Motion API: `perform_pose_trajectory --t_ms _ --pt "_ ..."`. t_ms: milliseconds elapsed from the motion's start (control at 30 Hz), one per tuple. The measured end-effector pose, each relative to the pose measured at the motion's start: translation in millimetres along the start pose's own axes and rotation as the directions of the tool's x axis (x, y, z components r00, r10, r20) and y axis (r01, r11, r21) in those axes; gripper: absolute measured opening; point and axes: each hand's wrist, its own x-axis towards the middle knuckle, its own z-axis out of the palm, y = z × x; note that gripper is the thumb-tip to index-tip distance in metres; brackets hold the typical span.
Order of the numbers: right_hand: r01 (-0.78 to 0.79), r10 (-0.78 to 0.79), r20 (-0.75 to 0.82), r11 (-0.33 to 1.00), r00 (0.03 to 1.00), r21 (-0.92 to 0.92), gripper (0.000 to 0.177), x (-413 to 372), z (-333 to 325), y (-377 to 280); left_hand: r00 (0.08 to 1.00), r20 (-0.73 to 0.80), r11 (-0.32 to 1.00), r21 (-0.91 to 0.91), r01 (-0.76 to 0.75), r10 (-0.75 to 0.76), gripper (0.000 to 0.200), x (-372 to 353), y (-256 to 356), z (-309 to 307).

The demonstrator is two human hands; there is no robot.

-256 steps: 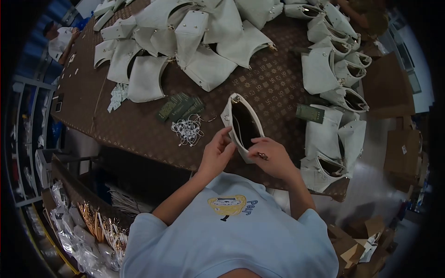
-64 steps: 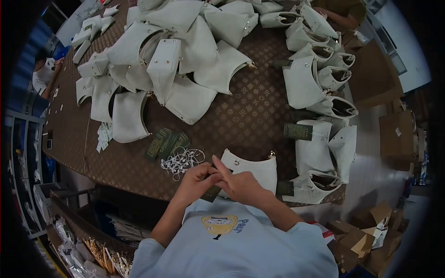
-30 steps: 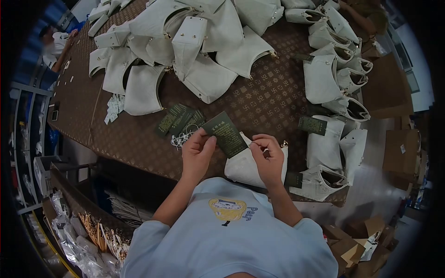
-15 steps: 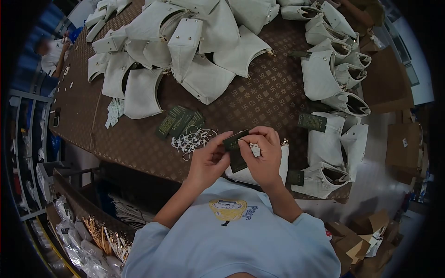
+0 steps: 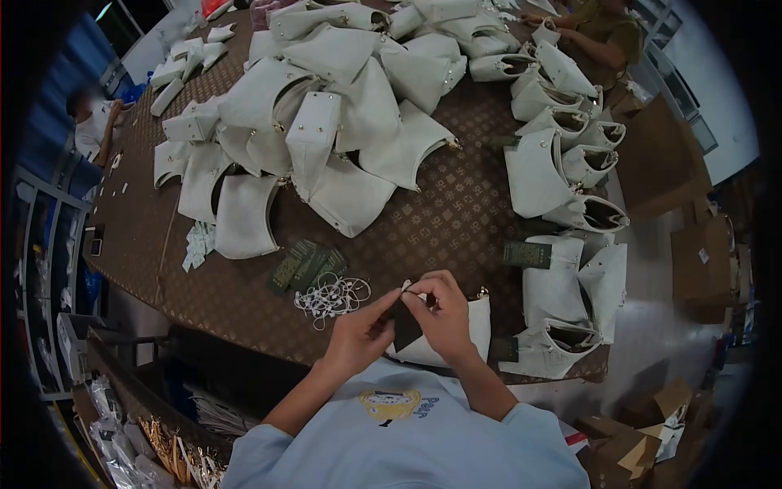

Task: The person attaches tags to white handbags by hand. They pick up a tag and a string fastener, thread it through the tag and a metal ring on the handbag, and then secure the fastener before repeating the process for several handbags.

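Observation:
My left hand (image 5: pixel 361 332) and my right hand (image 5: pixel 441 316) meet fingertip to fingertip at the table's near edge. Both are pinched on a dark green hang tag (image 5: pixel 408 328), which is mostly hidden by the fingers and hard to tell from the dark cloth. A bit of white string (image 5: pixel 406 285) shows at the fingertips. Under my right hand lies a white handbag (image 5: pixel 478 328) with a gold clasp. Left of my hands is a tangle of white tag strings (image 5: pixel 330 298), with a small stack of green hang tags (image 5: pixel 303 266) just beyond it.
A large heap of white handbags (image 5: pixel 350 122) covers the far part of the brown patterned table (image 5: pixel 456 224). More white bags (image 5: pixel 555 281) stand in rows along the right edge, some with green tags. Cardboard boxes (image 5: pixel 702 265) stand at the right. Two other people sit at the far sides.
The view has tilted up, so the table things sit lower. The tag, earlier facing me with its print showing, has turned and is now largely hidden between my fingers.

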Motion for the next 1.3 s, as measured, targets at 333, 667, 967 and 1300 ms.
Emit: perform_pose_trajectory --t_ms 333,667,967,1300 --pt "-0.564 0.342 0.482 0.691 0.807 0.453 0.008 -10.6 -25.2 20.5 0.905 0.424 0.648 -0.677 0.349 -0.045 0.029 11.7 -17.9 -11.5" --pt "-0.624 0.423 0.462 0.577 0.78 0.526 0.01 -38.3 -33.9 24.9 0.962 0.045 0.953 -0.161 -0.258 0.268 0.007 19.0 -20.1 11.3" --pt "-0.173 0.275 0.109 0.818 0.955 -0.548 0.019 -65.7 -70.2 55.4 0.969 0.076 0.951 0.187 -0.245 0.234 0.006 32.3 -38.1 29.6" --pt "-0.438 0.386 0.21 0.821 0.898 0.366 0.015 -45.6 -36.0 74.1 0.94 0.284 0.979 0.025 -0.202 0.187 0.012 48.9 -35.9 42.5"
